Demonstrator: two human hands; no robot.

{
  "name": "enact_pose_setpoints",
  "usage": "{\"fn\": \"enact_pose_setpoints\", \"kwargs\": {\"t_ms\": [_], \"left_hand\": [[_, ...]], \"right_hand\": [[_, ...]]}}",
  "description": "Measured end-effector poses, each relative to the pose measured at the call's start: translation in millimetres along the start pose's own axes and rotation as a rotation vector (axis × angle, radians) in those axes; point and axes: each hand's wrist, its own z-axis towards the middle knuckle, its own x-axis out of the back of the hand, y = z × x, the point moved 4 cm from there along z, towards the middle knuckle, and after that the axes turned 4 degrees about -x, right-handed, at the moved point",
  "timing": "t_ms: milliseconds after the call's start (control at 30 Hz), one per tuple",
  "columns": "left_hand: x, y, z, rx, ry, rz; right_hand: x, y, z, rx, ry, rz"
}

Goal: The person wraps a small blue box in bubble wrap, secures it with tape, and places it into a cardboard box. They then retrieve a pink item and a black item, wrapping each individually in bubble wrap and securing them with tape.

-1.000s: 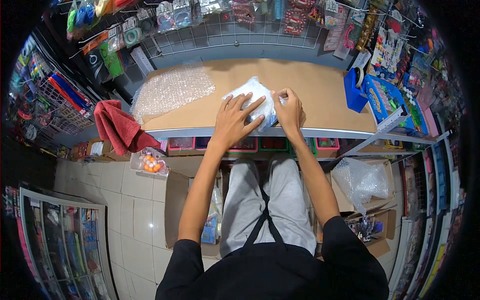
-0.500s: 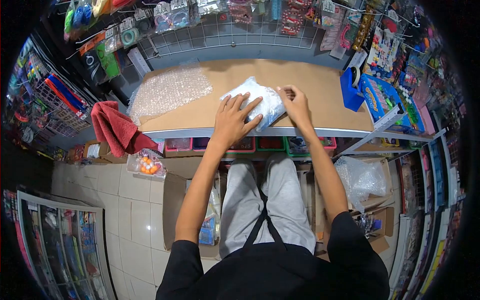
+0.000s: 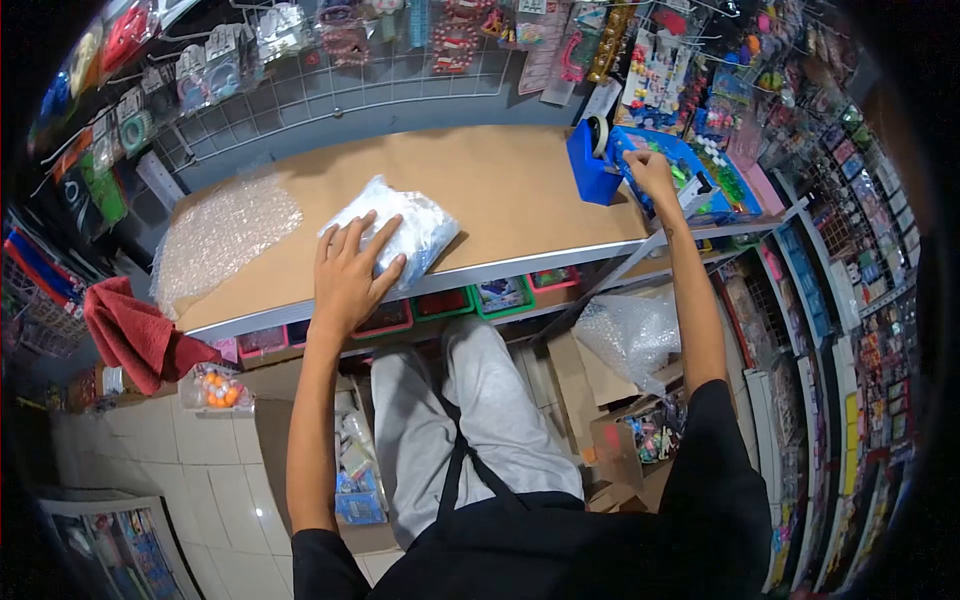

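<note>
A white and pale-blue wrapped package [image 3: 425, 225] lies on the brown tabletop. My left hand [image 3: 352, 265] rests on its left side with the fingers spread, pressing it flat. At the table's right end stands a blue tape dispenser [image 3: 590, 172] holding a tape roll [image 3: 599, 136]. Just right of the dispenser is my right hand [image 3: 654, 178], its fingers curled together in front of a blue display box [image 3: 735, 185]. Whatever those fingers may hold is too small to see.
A bubble wrap sheet [image 3: 225, 235] lies at the table's left, near a hanging red towel [image 3: 140, 335]. More bubble wrap [image 3: 630, 335] sits in a carton below right. Several plastic baskets line the shelf under the tabletop [image 3: 500, 180]. Packaged goods hang behind.
My right hand has left the package and moved right to beside the tape dispenser. My left hand stays on the package. The camera view has turned right.
</note>
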Motion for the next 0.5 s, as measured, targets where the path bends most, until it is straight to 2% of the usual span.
{"fn": "enact_pose_setpoints", "kwargs": {"t_ms": [33,167,333,467,500], "left_hand": [[-0.3,-0.2,-0.3,0.001,-0.003,0.012],[-0.1,0.3,-0.4,-0.014,0.031,0.011],[-0.1,0.7,0.1,-0.007,0.027,0.014],[0.0,1.1,-1.0,0.003,0.001,0.006],[0.3,0.8,-0.8,0.002,0.004,0.008]], "right_hand": [[-0.2,2.9,1.3,-0.074,-0.071,-0.032],[-5.5,-6.5,-7.4,-0.304,-0.299,0.157],[1.5,-35.8,-24.3,-0.369,-0.293,0.270],[1.5,-22.5,-18.9,-0.497,-0.369,0.280],[2.3,-27.4,-20.6,-0.476,-0.343,0.284]]}}
